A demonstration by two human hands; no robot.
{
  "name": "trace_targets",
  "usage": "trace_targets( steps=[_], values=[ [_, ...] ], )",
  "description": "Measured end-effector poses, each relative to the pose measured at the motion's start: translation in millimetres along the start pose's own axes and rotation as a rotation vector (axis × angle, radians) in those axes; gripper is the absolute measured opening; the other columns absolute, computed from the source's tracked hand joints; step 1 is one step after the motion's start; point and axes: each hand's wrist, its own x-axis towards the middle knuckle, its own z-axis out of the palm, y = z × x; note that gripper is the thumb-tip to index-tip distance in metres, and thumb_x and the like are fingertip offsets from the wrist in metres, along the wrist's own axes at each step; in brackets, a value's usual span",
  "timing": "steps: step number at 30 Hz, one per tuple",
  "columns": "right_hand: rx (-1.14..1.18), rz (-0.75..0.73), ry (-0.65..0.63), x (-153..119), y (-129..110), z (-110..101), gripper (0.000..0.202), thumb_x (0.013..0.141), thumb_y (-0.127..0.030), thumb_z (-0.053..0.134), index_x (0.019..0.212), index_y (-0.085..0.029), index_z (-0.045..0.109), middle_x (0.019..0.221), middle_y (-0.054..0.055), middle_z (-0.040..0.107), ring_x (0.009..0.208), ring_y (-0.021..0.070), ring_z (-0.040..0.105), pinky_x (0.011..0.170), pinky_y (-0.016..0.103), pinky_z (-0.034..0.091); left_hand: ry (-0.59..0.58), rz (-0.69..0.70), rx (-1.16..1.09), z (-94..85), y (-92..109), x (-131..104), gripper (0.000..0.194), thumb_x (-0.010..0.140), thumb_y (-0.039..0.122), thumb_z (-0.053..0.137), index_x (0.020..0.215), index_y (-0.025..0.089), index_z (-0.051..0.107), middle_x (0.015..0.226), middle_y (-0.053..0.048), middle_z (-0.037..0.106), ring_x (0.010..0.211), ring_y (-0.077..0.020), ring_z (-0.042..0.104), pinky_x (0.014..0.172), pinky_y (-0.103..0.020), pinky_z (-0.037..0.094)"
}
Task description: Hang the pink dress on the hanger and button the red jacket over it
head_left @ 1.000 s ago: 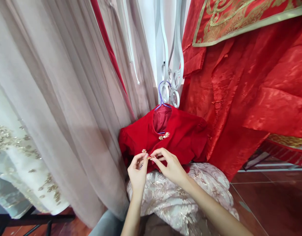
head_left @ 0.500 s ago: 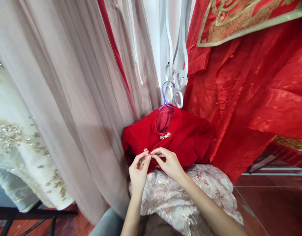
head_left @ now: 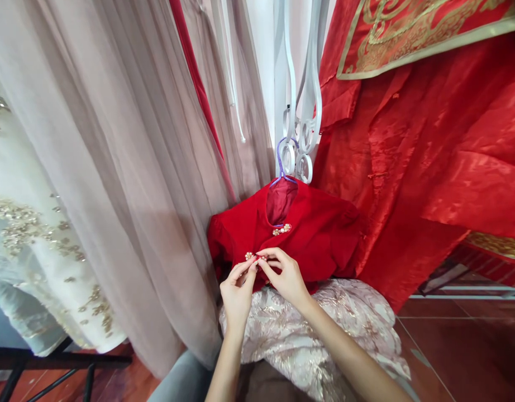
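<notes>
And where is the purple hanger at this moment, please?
In the head view, the purple hanger is just above and slightly right of centre. It sits in the neck of the red velvet jacket, its hook at the white scrolled metalwork.

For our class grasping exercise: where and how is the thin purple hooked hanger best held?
Probably pinch the purple hanger by its neck, from the front: slim and nearly upright, it is exposed, while the red velvety jacket hides much below.
</notes>
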Motion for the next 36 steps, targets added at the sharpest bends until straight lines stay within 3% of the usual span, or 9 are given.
trace_targets(
  steps=[7,11,17,19,22,25,27,31,36],
  values=[
    [0.114,0.063,0.014,1.4,8.8,5.5,0.016,0.082,-0.027,0.059,0.095,-0.02,0.057,0.089,0.004,0.065,0.083,0.0152,0.065,0.073,0.028,0.057,-0.024,-0.079,-0.044,0.9,-4.6,6.6,0.025,0.07,0.033,0.069,0.086,0.014,0.072,0.091,-0.009,0.073,0.088,-0.0216,0.068,0.086,-0.035,0.054],
    [0.125,0.063,0.018,0.5,14.4,5.5,0.012,0.082,-0.028,0.058,0.091,-0.02,0.055,0.084,0.002,0.063,0.079,0.0139,0.064,0.072,0.027,0.056,-0.045,-0.078,-0.075,4.4,-5.1,5.4,0.026,0.071,0.032,0.069,0.088,0.014,0.065,0.086,-0.008,0.07,0.08,-0.0183,0.068,0.075,-0.031,0.056],
    [0.208,0.149,-0.211,-3.2,8.2,-14.3,0.016,0.085,-0.035,0.056,0.092,-0.021,0.055,0.092,0.002,0.064,0.09,0.0148,0.064,0.079,0.029,0.055,0.22,-0.013,-0.041,20.6,-17.9,-24.4,0.026,0.083,0.042,0.054,0.096,0.019,0.049,0.096,-0.006,0.061,0.074,-0.0143,0.065,0.052,-0.021,0.052],
    [0.126,0.186,-0.291,-4.2,2.7,-31.0,0.016,0.088,-0.034,0.052,0.094,-0.02,0.056,0.094,0.003,0.065,0.092,0.0158,0.065,0.079,0.03,0.055,0.167,-0.108,-0.067,27.2,-28.8,-35.4,0.028,0.086,0.044,0.047,0.101,0.02,0.046,0.093,-0.005,0.061,0.059,-0.0119,0.063,0.042,-0.019,0.045],
    [-0.123,0.24,-0.331,-6.0,-0.7,-58.0,0.011,0.086,-0.027,0.052,0.09,-0.019,0.059,0.089,0.005,0.068,0.085,0.017,0.067,0.074,0.03,0.055,-0.021,-0.234,-0.056,34.2,-47.3,-44.0,0.028,0.085,0.042,0.046,0.101,0.019,0.045,0.076,-0.002,0.064,0.042,-0.0087,0.053,0.041,-0.02,0.041],
    [-0.354,0.296,-0.369,-8.9,6.1,-72.2,0.005,0.08,-0.017,0.056,0.084,-0.018,0.06,0.083,0.005,0.069,0.079,0.0172,0.067,0.074,0.031,0.053,-0.125,-0.258,0.028,34.4,-59.9,-44.2,0.023,0.082,0.039,0.05,0.09,0.018,0.05,0.063,0.0,0.063,0.044,-0.0105,0.051,0.046,-0.022,0.041],
    [-0.478,0.295,-0.376,-12.1,13.6,-69.2,0.01,0.076,-0.018,0.061,0.086,-0.018,0.059,0.084,0.005,0.068,0.08,0.0183,0.066,0.076,0.032,0.052,-0.066,-0.203,0.124,29.8,-62.9,-42.2,0.021,0.08,0.038,0.052,0.085,0.018,0.053,0.059,0.001,0.06,0.049,-0.0116,0.053,0.05,-0.021,0.041],
    [-0.711,0.267,-0.289,-21.0,23.5,-42.1,0.028,0.07,-0.03,0.071,0.091,-0.02,0.055,0.095,0.005,0.064,0.088,0.0218,0.063,0.073,0.032,0.049,0.107,-0.051,0.301,15.0,-62.7,-37.6,0.033,0.082,0.041,0.051,0.102,0.015,0.06,0.057,0.003,0.056,0.051,-0.0114,0.051,0.054,-0.021,0.04],
    [-0.816,0.236,-0.143,-28.4,28.0,-19.0,0.018,0.075,-0.026,0.063,0.088,-0.02,0.052,0.094,0.006,0.06,0.091,0.0213,0.06,0.07,0.029,0.047,-0.03,-0.087,0.47,10.6,-65.0,-38.9,0.053,0.087,0.045,0.042,0.123,0.009,0.056,0.051,0.0,0.059,0.046,-0.0142,0.052,0.052,-0.024,0.04]
  ],
)
